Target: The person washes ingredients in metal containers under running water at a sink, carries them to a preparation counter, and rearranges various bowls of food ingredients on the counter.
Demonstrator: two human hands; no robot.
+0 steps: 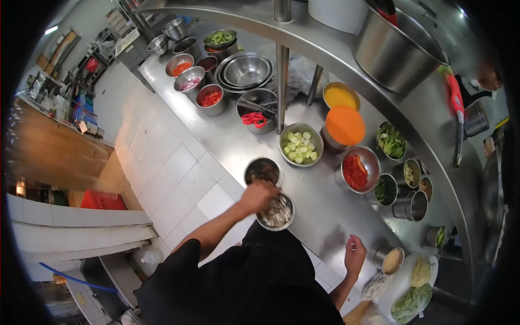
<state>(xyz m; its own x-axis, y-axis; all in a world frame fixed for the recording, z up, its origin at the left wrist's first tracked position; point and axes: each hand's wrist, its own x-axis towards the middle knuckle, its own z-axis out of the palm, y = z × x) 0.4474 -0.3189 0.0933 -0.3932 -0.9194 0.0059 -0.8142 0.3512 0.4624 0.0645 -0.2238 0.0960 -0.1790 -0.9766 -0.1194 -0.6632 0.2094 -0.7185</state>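
My left hand (260, 197) is over two small metal bowls at the table's near edge, fingers pointing down and drawn together. What it holds, if anything, is hidden. The farther bowl (262, 162) has dark brown contents, partly blurred. In the nearer bowl (276, 212) lie pale, shiny greyish pieces, which I cannot identify. My right hand (355, 252) hangs above the table's right part, fingers loosely bent and apart, nothing in it. Closest to it stands a metal container of pale beige crumbs (391, 261).
Beyond the bowls stand cut green vegetables (301, 145), an orange-lidded container (344, 125) and red pepper strips (355, 172). Red-handled scissors (254, 118) rest in a pot. An overhead steel shelf (330, 49) crosses above, its post (282, 81) reaching the table. Bagged greens (413, 303) lie right.
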